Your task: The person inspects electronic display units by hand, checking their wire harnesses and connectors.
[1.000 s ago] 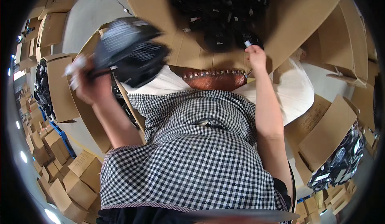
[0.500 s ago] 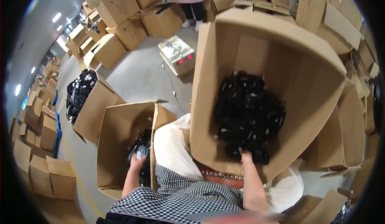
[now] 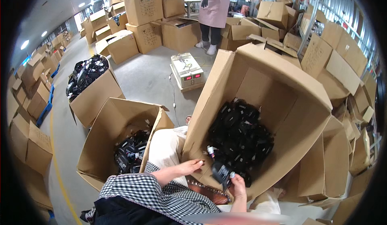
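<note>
My right hand (image 3: 238, 184) grips a flat, rounded black device (image 3: 221, 172) with pale print on it, over the near edge of the large cardboard box (image 3: 300, 112). A white-tipped piece (image 3: 210, 150) sticks up beyond the device; whether it belongs to it I cannot tell. My left hand (image 3: 190, 167) reaches across to the near left corner of that box, fingers extended and apart, holding nothing. Inside the large box lies a heap of similar black devices (image 3: 242, 130). At my left, a smaller cardboard box (image 3: 98, 138) holds more black devices (image 3: 131, 150).
A third box (image 3: 98, 98), heaped with black parts, stands beyond the left one. On the floor ahead is a pale instrument (image 3: 187, 70) with red displays and a cable (image 3: 174, 100). A person in a pink apron (image 3: 213, 11) stands behind it. Stacked boxes (image 3: 145, 9) line both sides.
My left hand has come out of the left box and moved right to the large box. My right hand has lifted a black device off the pile. The view has shifted.
</note>
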### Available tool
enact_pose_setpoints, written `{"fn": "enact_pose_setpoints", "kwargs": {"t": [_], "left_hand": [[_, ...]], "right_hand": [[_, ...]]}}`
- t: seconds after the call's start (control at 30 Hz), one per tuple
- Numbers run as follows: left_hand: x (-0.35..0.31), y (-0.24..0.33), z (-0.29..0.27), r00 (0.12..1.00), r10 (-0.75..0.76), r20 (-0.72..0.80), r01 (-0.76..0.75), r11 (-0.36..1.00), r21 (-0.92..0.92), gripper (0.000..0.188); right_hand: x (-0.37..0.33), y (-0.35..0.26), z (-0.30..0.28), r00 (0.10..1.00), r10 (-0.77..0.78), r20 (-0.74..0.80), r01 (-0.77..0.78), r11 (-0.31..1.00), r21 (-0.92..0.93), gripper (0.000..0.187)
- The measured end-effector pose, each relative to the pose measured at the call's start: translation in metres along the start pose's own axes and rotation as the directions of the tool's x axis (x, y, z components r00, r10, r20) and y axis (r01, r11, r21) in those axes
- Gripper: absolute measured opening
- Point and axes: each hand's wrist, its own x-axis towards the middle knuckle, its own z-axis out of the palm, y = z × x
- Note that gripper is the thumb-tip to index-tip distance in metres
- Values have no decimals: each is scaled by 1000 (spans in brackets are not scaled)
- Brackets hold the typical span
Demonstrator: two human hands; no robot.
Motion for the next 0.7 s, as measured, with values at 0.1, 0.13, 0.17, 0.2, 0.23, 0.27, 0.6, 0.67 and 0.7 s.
{"fn": "enact_pose_setpoints", "kwargs": {"t": [0.1,0.13,0.17,0.2,0.23,0.27,0.6,0.67,0.7], "left_hand": [[17,-12,37,967,174,-188,-242,860,-449,42],[19,-9,45,966,180,-187,-248,858,-451,42],[19,-7,51,951,238,-197,-307,805,-508,42],[19,-5,54,932,294,-211,-362,744,-562,43],[20,-6,55,932,295,-212,-363,771,-524,37],[23,-9,54,928,308,-209,-372,768,-521,37],[28,-44,39,952,261,158,-272,961,52,31],[37,-48,39,958,110,267,-114,993,2,33],[42,-53,39,943,164,290,-170,985,-4,37]], "right_hand": [[-15,-6,12,990,119,81,-111,989,-97,19],[-16,-6,13,987,139,83,-129,985,-118,22],[-17,-10,13,983,166,83,-154,979,-132,23],[-19,-15,14,978,194,82,-180,973,-146,24],[-15,-15,10,979,187,86,-173,973,-151,24],[-4,-15,-1,975,198,99,-173,960,-219,22],[20,4,17,976,89,-198,-207,655,-727,24],[7,-2,41,996,-13,-83,-79,176,-981,26],[6,2,41,991,-109,-81,-79,20,-997,28]]}}
